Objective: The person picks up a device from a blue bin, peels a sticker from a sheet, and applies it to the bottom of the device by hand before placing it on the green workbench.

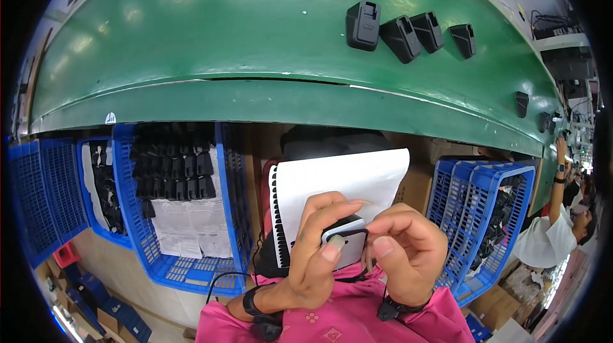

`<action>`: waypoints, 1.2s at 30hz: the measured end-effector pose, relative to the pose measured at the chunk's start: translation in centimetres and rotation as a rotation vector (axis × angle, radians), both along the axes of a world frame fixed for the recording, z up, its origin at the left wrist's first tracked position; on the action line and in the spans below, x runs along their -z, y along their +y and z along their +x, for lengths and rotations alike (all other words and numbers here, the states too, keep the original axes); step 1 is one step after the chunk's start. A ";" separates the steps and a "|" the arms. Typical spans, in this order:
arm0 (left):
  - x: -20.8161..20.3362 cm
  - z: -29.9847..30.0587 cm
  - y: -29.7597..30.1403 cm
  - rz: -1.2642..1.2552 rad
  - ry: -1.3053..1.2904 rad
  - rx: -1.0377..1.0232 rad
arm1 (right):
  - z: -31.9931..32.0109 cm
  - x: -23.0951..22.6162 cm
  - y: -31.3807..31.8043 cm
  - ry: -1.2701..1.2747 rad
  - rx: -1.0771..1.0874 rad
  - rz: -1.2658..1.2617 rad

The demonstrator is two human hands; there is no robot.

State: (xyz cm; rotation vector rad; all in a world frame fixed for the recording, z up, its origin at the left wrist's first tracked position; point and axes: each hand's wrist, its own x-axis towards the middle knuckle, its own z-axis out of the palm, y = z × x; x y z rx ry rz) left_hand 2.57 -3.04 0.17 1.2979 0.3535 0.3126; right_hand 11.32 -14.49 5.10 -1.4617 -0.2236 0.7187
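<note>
My left hand (314, 265) is closed around a small black housing with a pale grey face (351, 251), its thumb pressed on the near side. A thin black rim (366, 236) runs along the edge of that face. At the right corner of the housing, my right hand (412, 250) has its fingers curled together; what they pinch, if anything, is too small to make out. Under both hands, a white spiral-bound notepad (341, 177) lies on my lap.
Several black wedge-shaped housings (363, 25) stand on the green table (211, 23) at the far right. To my left, a blue crate (153, 241) holds rows of black parts on paper. Another blue crate (450, 215) stands right, near a co-worker's arm (557, 183).
</note>
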 end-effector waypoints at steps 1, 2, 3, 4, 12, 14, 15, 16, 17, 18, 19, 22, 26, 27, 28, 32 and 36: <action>0.4 0.0 -0.1 0.039 -0.016 0.002 | -0.1 -0.1 -0.1 0.009 0.011 0.006; 0.6 -0.1 -0.1 0.079 -0.031 0.004 | -0.2 -0.1 -0.2 0.019 0.023 0.013; 0.6 -0.2 -0.3 0.081 -0.030 0.000 | -0.4 0.1 -0.3 0.019 0.019 0.015; 0.5 -0.3 -0.5 -0.013 -0.014 -0.037 | -0.6 0.5 -0.4 -0.026 0.090 0.015; 0.0 0.0 -0.7 -0.401 -0.061 -0.022 | 0.1 1.8 0.2 -0.458 -0.028 -0.202; -0.2 0.2 -0.7 -0.337 -0.039 -0.020 | -0.3 2.1 0.6 -0.439 -0.029 -0.226; -0.3 0.2 -0.7 -0.271 -0.019 -0.026 | -0.5 2.2 0.9 -0.438 -0.023 -0.227; -0.3 0.3 -0.7 -0.271 -0.019 -0.018 | -0.6 2.2 1.0 -0.437 -0.016 -0.228; -0.5 0.3 -0.8 -0.207 0.011 -0.023 | -0.5 2.2 1.2 -0.492 -0.017 -0.235; -0.6 0.3 -0.8 -0.143 0.041 -0.028 | -0.6 2.0 1.3 -0.494 -0.011 -0.237; -0.6 0.3 -0.8 -0.142 0.040 -0.024 | -0.6 1.9 1.4 -0.506 -0.016 -0.236; -0.6 0.1 -0.7 -0.095 0.043 -0.016 | -0.7 1.9 1.4 -0.548 -0.020 -0.218; -0.6 -0.2 -0.9 -0.203 0.019 -0.027 | -0.8 1.5 1.1 -0.606 -0.054 -0.240; -0.6 -0.2 -0.9 -0.240 0.020 -0.030 | -0.8 1.6 1.1 -0.606 -0.056 -0.239; -0.7 -0.3 -1.0 -0.241 0.019 -0.032 | -0.8 1.7 1.0 -0.620 -0.048 -0.236; -1.2 -0.2 -1.3 -0.276 0.043 -0.064 | -0.9 1.9 1.1 -0.599 -0.020 -0.200; -1.4 -0.6 -1.5 -0.378 0.022 -0.103 | -0.7 1.9 0.7 -0.502 -0.051 -0.154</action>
